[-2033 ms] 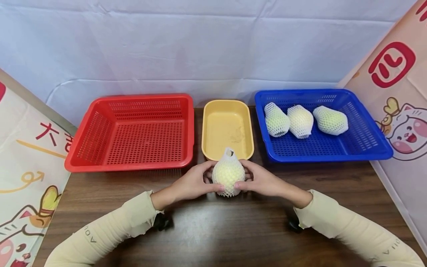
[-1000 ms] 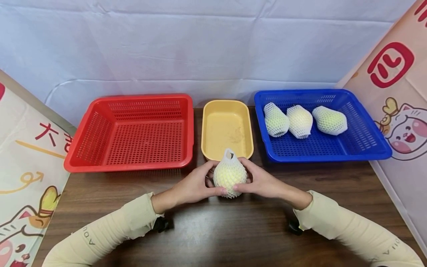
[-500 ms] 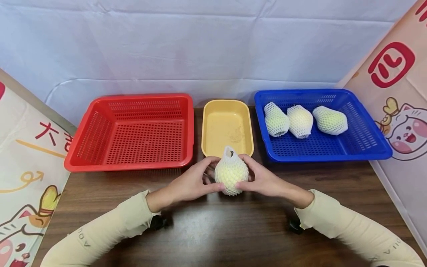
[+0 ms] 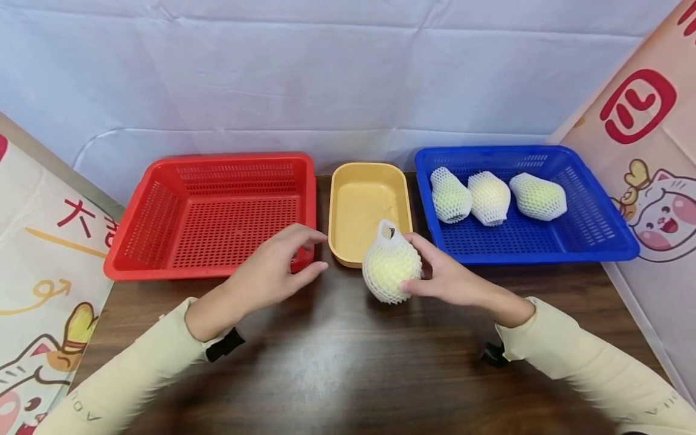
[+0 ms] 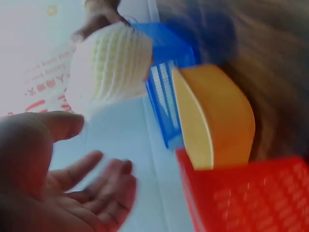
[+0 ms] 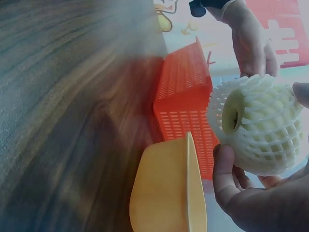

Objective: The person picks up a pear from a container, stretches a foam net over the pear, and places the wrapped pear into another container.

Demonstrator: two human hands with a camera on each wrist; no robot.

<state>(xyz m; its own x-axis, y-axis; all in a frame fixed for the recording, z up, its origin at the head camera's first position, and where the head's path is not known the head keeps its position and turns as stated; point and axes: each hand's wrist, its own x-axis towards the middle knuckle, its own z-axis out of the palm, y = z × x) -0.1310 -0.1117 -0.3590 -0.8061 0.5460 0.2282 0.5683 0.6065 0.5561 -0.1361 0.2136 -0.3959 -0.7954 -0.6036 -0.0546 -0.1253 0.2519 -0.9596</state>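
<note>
In the head view my right hand (image 4: 448, 279) grips a pale yellow-green pear (image 4: 393, 270) in a white foam net, thumb on its near side and fingers behind. The pear is held up, before the near end of the yellow tray (image 4: 356, 232); its bottom dimple shows through the net in the right wrist view (image 6: 263, 125). My left hand (image 4: 266, 269) is apart from the pear, fingers spread and holding nothing, near the front right corner of the red basket (image 4: 212, 275). In the left wrist view its palm (image 5: 72, 203) faces the netted pear, with a gap between.
At the right stands a blue basket (image 4: 535, 257) with a netted fruit (image 4: 451, 196), a second netted fruit (image 4: 489, 196) and a third netted fruit (image 4: 538, 196). The baskets and tray line the back of the wooden table (image 4: 348, 374); a pale cloth wall (image 4: 304, 78) rises behind.
My left hand has let go of the pear and moved left. My right hand has carried the pear a little right, up and away from me. The baskets and tray have stayed put.
</note>
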